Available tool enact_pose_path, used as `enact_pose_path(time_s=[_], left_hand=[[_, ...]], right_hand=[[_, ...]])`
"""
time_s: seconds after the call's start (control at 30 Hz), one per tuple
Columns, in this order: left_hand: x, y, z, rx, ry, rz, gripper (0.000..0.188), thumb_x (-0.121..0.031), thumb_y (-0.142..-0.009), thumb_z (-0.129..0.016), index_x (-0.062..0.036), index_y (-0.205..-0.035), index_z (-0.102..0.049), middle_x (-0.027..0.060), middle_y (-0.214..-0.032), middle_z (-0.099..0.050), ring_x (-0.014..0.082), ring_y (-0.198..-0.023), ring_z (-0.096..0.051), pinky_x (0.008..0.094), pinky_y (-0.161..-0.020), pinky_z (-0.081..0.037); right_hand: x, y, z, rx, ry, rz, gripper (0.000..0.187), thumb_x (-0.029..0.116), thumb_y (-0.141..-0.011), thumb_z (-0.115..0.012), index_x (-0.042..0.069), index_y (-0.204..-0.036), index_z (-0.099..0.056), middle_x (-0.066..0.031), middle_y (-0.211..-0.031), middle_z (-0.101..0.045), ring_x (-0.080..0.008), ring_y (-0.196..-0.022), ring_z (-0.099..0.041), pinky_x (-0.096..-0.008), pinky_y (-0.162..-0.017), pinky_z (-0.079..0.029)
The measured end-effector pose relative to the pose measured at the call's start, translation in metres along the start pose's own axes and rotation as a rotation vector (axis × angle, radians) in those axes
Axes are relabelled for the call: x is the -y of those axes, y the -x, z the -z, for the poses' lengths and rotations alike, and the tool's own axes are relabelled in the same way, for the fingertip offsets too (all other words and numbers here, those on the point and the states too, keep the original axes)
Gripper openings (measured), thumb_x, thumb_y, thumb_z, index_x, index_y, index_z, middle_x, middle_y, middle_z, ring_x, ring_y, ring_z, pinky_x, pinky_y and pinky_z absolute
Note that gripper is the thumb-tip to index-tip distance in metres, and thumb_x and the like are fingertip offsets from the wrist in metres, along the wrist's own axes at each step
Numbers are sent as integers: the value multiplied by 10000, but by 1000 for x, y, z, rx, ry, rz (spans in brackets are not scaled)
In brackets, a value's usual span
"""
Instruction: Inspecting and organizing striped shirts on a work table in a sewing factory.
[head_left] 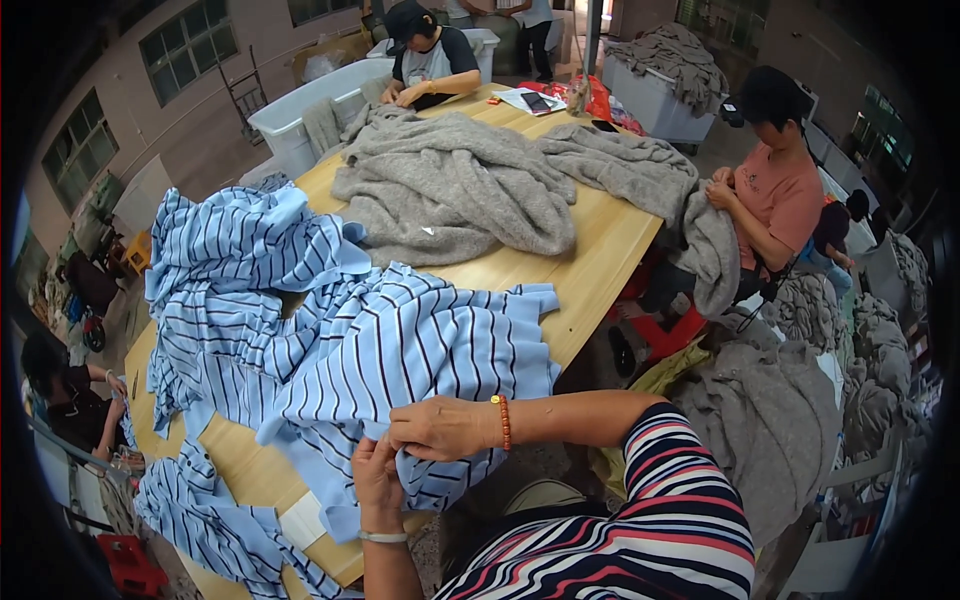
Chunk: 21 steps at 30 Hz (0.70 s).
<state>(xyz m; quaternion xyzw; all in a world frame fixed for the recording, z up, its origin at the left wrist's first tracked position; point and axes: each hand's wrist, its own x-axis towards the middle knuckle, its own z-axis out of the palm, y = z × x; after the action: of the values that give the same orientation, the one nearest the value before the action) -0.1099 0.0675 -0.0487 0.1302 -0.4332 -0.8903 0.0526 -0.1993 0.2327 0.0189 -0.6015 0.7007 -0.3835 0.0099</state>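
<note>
A light blue knit garment with dark stripes (420,340) lies over the near edge of the wooden table, its lower part hanging toward me. My left hand (378,480), with a pale band at the wrist, is closed on the garment's plain blue edge. Right beside it, my right hand (440,428), wearing an orange bead bracelet, pinches the same fabric. The fingertips of both hands meet, and anything small between them is hidden. More striped blue knitwear (235,240) is heaped to the left, and another striped piece (215,515) lies at the near left.
Grey knit garments (450,180) are piled across the table's far half (600,290). Co-workers handle knitwear at the far side (430,60), the right (780,190) and the left (80,400). White bins (290,120) stand beyond; grey fabric (760,420) is heaped at my right.
</note>
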Motion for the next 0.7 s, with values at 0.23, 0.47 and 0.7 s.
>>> enact_pose_path(time_s=[0.23,0.47,0.7], left_hand=[[-5,22,-11,-63,-248,-153,95,-91,-894,-641,-4,-872,-611,35,-854,-653,72,-754,-591,199,-693,-459],[-6,19,-16,-60,-76,-107,90,-92,-915,-607,-7,-920,-578,77,-925,-661,125,-837,-649,239,-767,-516],[-4,18,-15,-115,77,95,68,-71,-906,-616,-13,-884,-590,42,-843,-650,60,-664,-587,170,-565,-434]], right_hand=[[15,1,-6,-13,147,-124,110,47,-747,-616,-5,-808,-540,-149,-836,-540,-323,-794,-596,-392,-692,-501],[18,-1,-5,-33,144,-123,68,12,-736,-582,-10,-794,-554,-148,-832,-543,-317,-798,-597,-392,-696,-501],[17,4,-8,-38,161,-160,53,15,-745,-586,-15,-785,-571,-164,-829,-560,-330,-798,-619,-399,-699,-513]])
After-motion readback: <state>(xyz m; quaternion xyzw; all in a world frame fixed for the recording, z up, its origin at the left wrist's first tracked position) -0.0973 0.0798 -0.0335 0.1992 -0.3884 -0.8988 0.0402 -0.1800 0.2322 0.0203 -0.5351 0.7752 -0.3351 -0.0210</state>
